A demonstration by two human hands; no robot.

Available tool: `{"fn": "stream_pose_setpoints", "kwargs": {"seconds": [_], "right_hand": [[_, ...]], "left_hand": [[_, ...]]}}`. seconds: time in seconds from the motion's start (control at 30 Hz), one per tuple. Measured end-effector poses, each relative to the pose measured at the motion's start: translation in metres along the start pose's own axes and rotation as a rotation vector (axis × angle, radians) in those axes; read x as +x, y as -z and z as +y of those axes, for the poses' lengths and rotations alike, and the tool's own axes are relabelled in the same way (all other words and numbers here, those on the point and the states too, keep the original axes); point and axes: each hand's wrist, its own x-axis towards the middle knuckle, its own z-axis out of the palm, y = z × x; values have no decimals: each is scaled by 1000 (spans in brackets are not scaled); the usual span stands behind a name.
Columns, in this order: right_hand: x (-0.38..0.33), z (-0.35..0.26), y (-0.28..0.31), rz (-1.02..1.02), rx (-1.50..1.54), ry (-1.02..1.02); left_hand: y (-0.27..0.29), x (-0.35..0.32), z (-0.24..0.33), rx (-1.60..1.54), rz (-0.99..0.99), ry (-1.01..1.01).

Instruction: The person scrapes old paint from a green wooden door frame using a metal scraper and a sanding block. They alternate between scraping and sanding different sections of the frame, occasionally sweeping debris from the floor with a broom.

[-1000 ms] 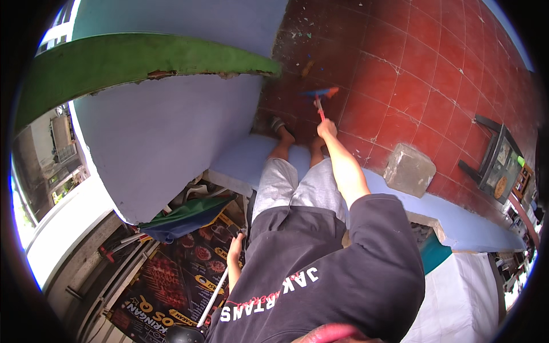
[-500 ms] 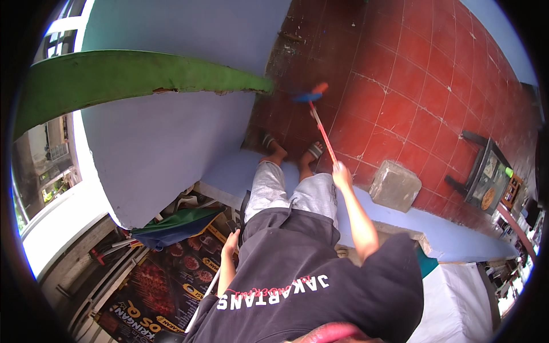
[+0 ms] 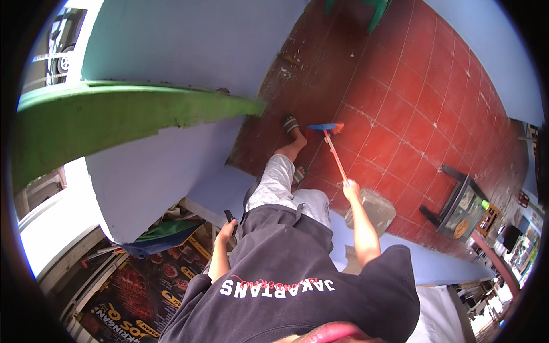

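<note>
Right hand (image 3: 351, 190) wrapped high on the broom (image 3: 335, 154) — giving it reach over red tiles (image 3: 394, 120) beside the feet (image 3: 290, 124) — left hand (image 3: 225, 231) curled round a small black thing (image 3: 230, 216), possibly a phone.

I see a floor (image 3: 400, 114) of red tiles. Taking the person's sandals (image 3: 290, 123) as clock centre, pale dirt (image 3: 285, 73) lies at twelve, green furniture legs (image 3: 376, 16) stand at one, the broom head (image 3: 323, 127) is at two, a grey block (image 3: 372, 212) and, farther, a dark table (image 3: 453, 203) at four.
</note>
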Motion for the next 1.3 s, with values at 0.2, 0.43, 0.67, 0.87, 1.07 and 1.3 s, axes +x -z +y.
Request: {"fn": "stream_pose_setpoints", "kwargs": {"seconds": [0.2, 0.43, 0.67, 0.87, 1.07, 1.3], "right_hand": [[138, -236, 138, -14, -406, -55], [178, -281, 229, -108, -463, -112], [237, -328, 266, -218, -556, 45], [303, -405, 300, -258, -694, 213], [313, -418, 373, -206, -332, 249], [324, -366, 540, -48, -293, 484]], "left_hand": [[-21, 30, 109, 166, -5, -118], [-34, 49, 214, -47, -28, -180], [-64, -20, 253, -384, 86, 23], [-149, -106, 324, -567, 174, 109], [-238, -132, 350, -684, 85, 205], [-301, -127, 367, -744, 121, 174]]}}
